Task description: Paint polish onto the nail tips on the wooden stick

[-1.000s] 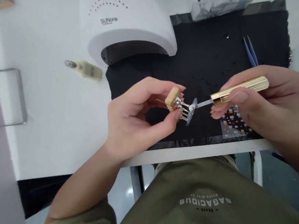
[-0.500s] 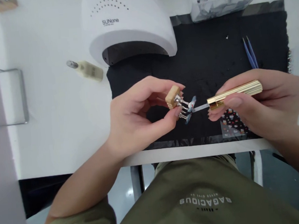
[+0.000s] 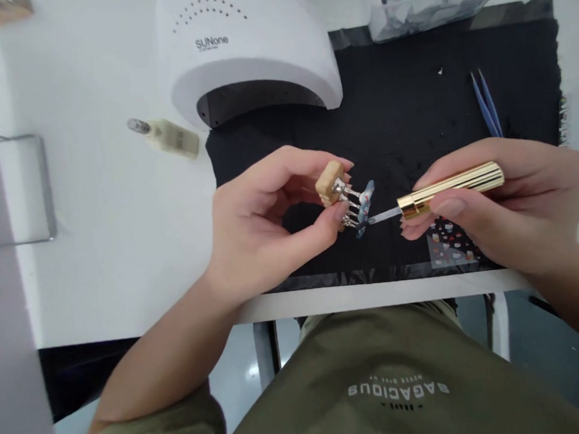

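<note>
Between thumb and fingers, my left hand [image 3: 264, 222] grips a wooden nail tip stand [image 3: 331, 181] with several metal pegs pointing right. On the pegs sit blue patterned false nails [image 3: 367, 199], tilted toward my right hand. A nail polish brush [image 3: 450, 189] with a ribbed gold handle is pinched in my right hand [image 3: 514, 206]. Its pale stem points left, and the dark tip meets the lower nails; exactly which one it touches I cannot tell. Under my right hand lies a patterned sticker sheet [image 3: 452, 241], partly hidden.
A white nail lamp [image 3: 250, 39] stands at the back. Blue tweezers [image 3: 486, 104] lie on the black mat [image 3: 396, 108], right. Left of it lies a cream bottle [image 3: 173, 138] with a silver cap. A clear bin [image 3: 429, 15] of packets sits at the back.
The brush tip has shifted slightly left and down to the lower nails. My left hand has turned the stand a little, so more of the nails' patterned faces shows.
</note>
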The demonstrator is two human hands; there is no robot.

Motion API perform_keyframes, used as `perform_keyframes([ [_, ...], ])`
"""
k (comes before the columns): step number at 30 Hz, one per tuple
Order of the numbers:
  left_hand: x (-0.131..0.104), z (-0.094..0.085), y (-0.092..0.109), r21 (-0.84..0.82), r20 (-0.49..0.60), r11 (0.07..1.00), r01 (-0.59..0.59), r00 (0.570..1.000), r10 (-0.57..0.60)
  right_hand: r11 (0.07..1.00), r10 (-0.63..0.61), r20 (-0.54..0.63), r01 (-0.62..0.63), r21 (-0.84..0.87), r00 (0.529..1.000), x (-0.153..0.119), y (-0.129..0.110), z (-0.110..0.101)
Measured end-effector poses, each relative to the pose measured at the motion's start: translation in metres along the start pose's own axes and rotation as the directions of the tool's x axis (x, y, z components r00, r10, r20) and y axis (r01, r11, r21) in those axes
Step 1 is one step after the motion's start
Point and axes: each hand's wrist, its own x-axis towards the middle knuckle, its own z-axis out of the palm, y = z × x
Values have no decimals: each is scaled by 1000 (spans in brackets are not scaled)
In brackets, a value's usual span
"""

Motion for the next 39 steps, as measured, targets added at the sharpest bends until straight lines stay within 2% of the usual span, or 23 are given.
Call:
perform_keyframes([
  [5, -1, 0, 0, -4, 1, 999, 32, 999, -32, 999, 44, -90, -44, 2, 995, 6, 7, 2],
  [11, -2, -1, -2, -17, 4, 1000, -22, 1000, 22, 994, 22, -145, -6, 109, 989, 9, 16, 2],
  [15, 0, -2, -3, -23, 11, 1000, -12, 1000, 12, 989, -74, -110, 87, 122, 991, 4, 15, 1],
  [19, 0, -2, -2, -25, 19, 1000, -12, 1000, 12, 997, -15, -25, 16, 70, 1000, 1, 11, 4],
  [27, -1, 1, -3, -2, 11, 1000, -12, 1000, 12, 990, 33, -177, -8, 140, 984, 11, 21, 5],
  [33, 0, -1, -1, 6, 16, 1000, 14, 1000, -14, 985, -72, -141, 92, 144, 987, 4, 16, 5],
  [36, 0, -2, 1, 8, 18, 1000, 20, 1000, -20, 996, -29, -66, 35, 88, 997, 1, 11, 6],
  [39, 0, -2, 0, 13, 9, 1000, 25, 1000, -25, 997, 24, -95, -16, 78, 995, 5, 13, 6],
])
